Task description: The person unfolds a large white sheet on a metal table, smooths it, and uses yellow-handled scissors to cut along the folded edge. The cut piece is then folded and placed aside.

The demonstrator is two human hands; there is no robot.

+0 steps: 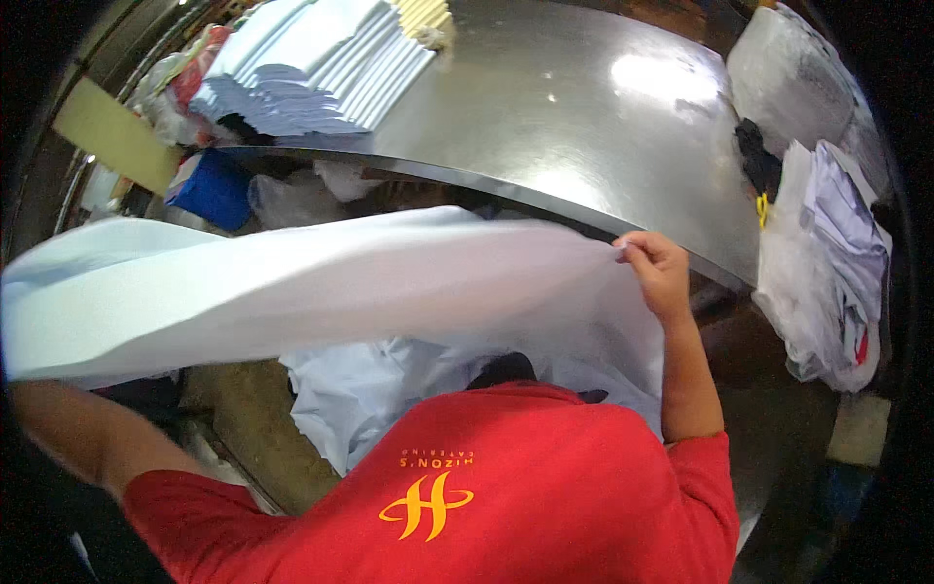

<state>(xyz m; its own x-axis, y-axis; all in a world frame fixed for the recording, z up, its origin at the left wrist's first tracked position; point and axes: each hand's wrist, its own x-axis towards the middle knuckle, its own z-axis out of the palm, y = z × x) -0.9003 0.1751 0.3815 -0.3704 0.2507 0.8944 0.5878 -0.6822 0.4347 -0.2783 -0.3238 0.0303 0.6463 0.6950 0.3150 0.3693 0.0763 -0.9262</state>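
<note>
A wide white cloth (321,282) is stretched across in front of me, its far left part bellying out to the picture's rim. My right hand (660,273) pinches its right corner between thumb and fingers, close to the metal table's edge. My left forearm (78,428) reaches out to the far left, under the cloth's end. The left hand itself is hidden behind the cloth or past the rim. More rumpled white cloth (365,394) hangs low between my body and the stretched piece.
Beyond the cloth stands a shiny metal table (506,97). Folded white cloths (321,63) are stacked at its far left, beside yellow folded cloths (423,18). A blue container (209,190) sits below left. Plastic-wrapped bundles (793,73) and loose white fabric (842,224) lie at right.
</note>
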